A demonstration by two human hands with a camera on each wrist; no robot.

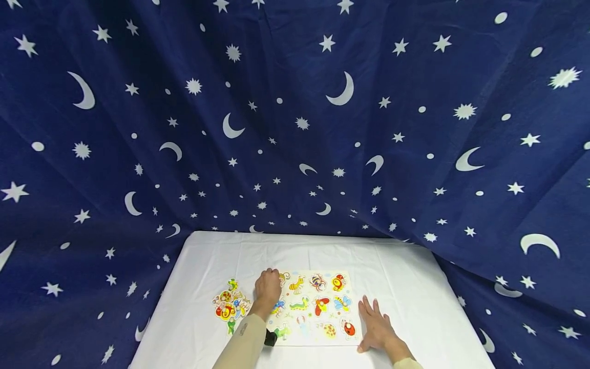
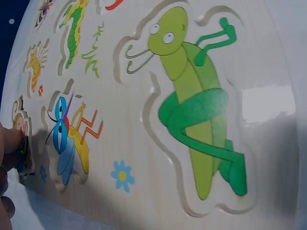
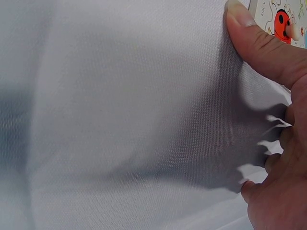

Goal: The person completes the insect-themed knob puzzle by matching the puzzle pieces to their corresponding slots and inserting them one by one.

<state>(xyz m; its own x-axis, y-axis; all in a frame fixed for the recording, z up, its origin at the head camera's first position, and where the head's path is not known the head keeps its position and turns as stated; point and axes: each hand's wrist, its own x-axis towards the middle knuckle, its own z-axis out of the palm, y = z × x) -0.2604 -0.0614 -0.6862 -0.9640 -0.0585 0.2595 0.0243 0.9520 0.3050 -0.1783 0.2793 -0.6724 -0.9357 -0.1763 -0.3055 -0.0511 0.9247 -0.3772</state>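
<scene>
A pale wooden puzzle board [image 1: 332, 335] with cut-out insect pictures lies on the table. At its upper left corner my left hand [image 1: 268, 287], fingers curled, pinches a small colourful puzzle piece [image 2: 20, 120] over a slot; the fingers hide part of it. The mosquito picture [image 2: 72, 139] and the green grasshopper picture [image 2: 201, 110] show in nearby recesses in the left wrist view. My right hand [image 1: 377, 325] rests on the cloth with spread fingers, its thumb close to the board's lower right edge. Near that thumb sits a red ladybug piece [image 3: 282, 21] with a knob.
Left of the board lies a pile of loose insect pieces [image 1: 226, 310], several overlapping. A white cloth [image 1: 415, 287] covers the table. Behind and at the sides hangs a dark blue curtain [image 1: 286, 169] with moons and stars.
</scene>
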